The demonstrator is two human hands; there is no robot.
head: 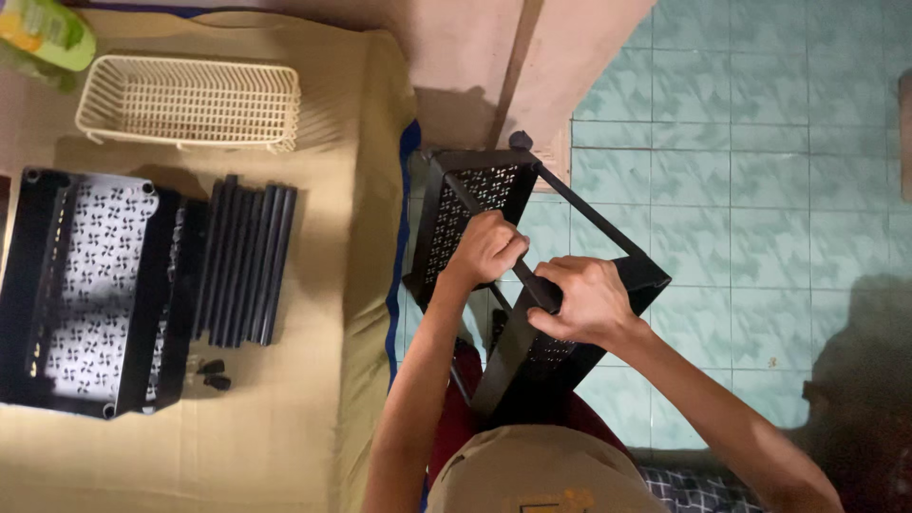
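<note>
A partly built black plastic rack stands on the green tiled floor, made of two perforated shelves (472, 195) joined by black tubes (589, 217). My left hand (486, 249) is closed around a black tube that runs between the shelves. My right hand (586, 302) grips the same tube at the edge of the nearer shelf (635, 277), just beside my left hand. The lower part of the rack is hidden behind my arms and lap.
On the tan mat (313, 418) to the left lie a stack of black perforated shelves (90, 290), a row of several black tubes (245, 264), small black caps (214, 373) and a cream wire-style basket (190, 103). A green bag (47, 33) sits at the top left corner.
</note>
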